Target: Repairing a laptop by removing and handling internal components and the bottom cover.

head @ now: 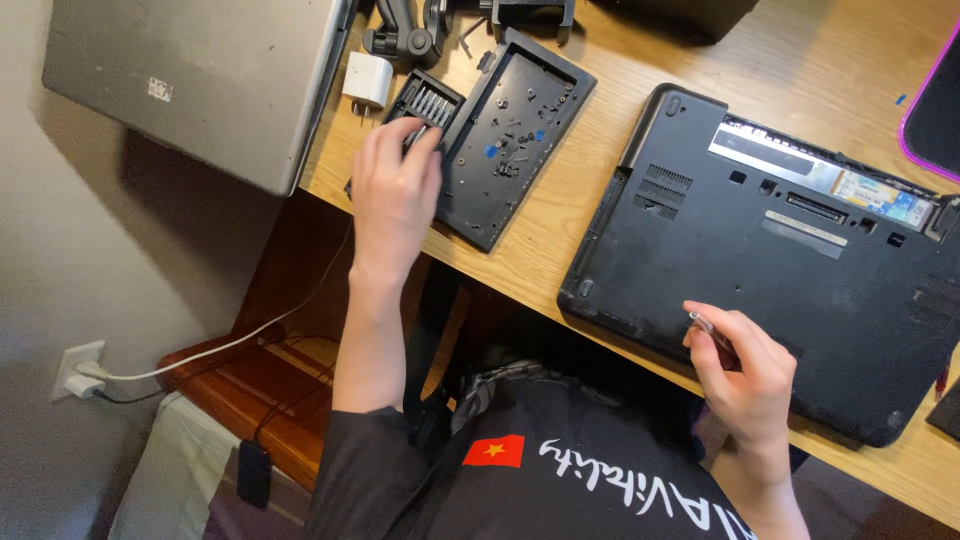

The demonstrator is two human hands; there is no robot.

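Nearest the camera, the right hand [745,375] hovered over the near edge of the black laptop [780,270], which lay upside down on the wooden desk [620,60]. Thumb & fingers were pinched on a small silver screwdriver [700,322]; only its short metal end showed past the fingertips, just above the laptop's underside. Couldn't tell if the tip touched the case.

Laptop underside: vent grilles at the left, a long connector slot in the middle, a pale grey rectangular sticker [805,228] below it. Along the far edge the bay sat open, w/ a light strip & a blue-green label [880,195] toward the right corner.

Further out & to the left, the left hand [395,195] reached to the bit case [428,105], a small black holder w/ a row of silver bits standing in it. Fingers were curled together onto the bits, fingertips touching them; whether one was actually gripped, couldn't tell. So the driver was in the right hand, the bits under the left, well apart.

Just right of the bit case lay a black plastic cover panel [515,135], inner side up, serving as a tray: small dark screws scattered in it, plus a couple of blue bits.

Beyond: a white charger cube [367,82] beside the case, a black clamp stand [410,35] behind it, and a grey closed laptop [200,80] overhanging the desk's left end. At the far right edge, a dark device w/ a pink-purple rim [935,110].
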